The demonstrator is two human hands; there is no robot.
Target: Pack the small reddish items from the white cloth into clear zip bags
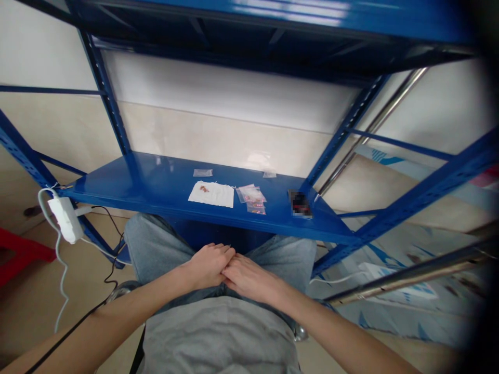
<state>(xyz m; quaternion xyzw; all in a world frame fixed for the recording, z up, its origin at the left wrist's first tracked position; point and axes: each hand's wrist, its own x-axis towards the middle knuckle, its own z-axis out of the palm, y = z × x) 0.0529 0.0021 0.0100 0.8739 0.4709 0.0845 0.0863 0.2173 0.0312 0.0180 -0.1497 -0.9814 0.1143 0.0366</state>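
My left hand (212,264) and my right hand (251,276) rest together in my lap, below the front edge of the blue shelf (156,182). Their fingers are curled and touch each other, and no object shows in either. On the shelf lies a white drawstring pouch (218,195) with a small reddish-brown mark or item at its upper left. Just right of it is an overlapping pile of small clear zip bags (251,195) with pinkish, colourful contents. A flat clear packet (203,172) sits behind the pouch, and another clear packet (269,174) lies near the back edge.
A dark, pixelated flat object (300,203) lies at the shelf's right end. A white power strip (66,219) with cables hangs by the left post. Overhead is an upper blue shelf (249,36). A metal pole (413,275) slants on the right; something red (23,254) stands left.
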